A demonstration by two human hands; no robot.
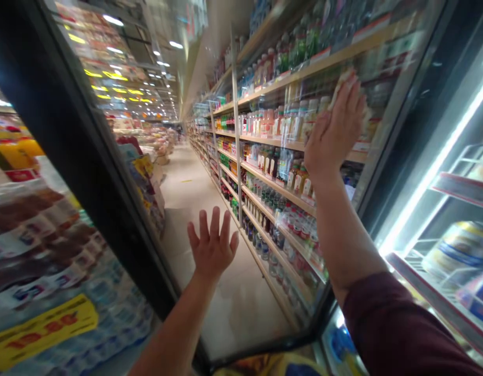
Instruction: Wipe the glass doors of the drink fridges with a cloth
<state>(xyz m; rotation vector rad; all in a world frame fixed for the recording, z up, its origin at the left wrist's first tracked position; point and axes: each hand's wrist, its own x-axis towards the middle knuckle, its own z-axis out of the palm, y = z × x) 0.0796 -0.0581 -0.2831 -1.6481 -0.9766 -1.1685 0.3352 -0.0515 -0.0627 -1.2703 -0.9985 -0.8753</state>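
A glass cooler door in a black frame stands swung open in front of me. My left hand is open, fingers spread, its palm against the lower part of the glass. Higher up and to the right, my right hand lies flat on the glass with its fingers stretched out. A pale cloth-like scrap shows past those fingertips; I cannot tell what it is. A dark red sleeve covers my right upper arm.
Right of the door the lit cooler shows wire shelves with tubs. On the left another cooler front holds packaged goods and a yellow label. Through the glass a shop aisle runs past shelves of bottles.
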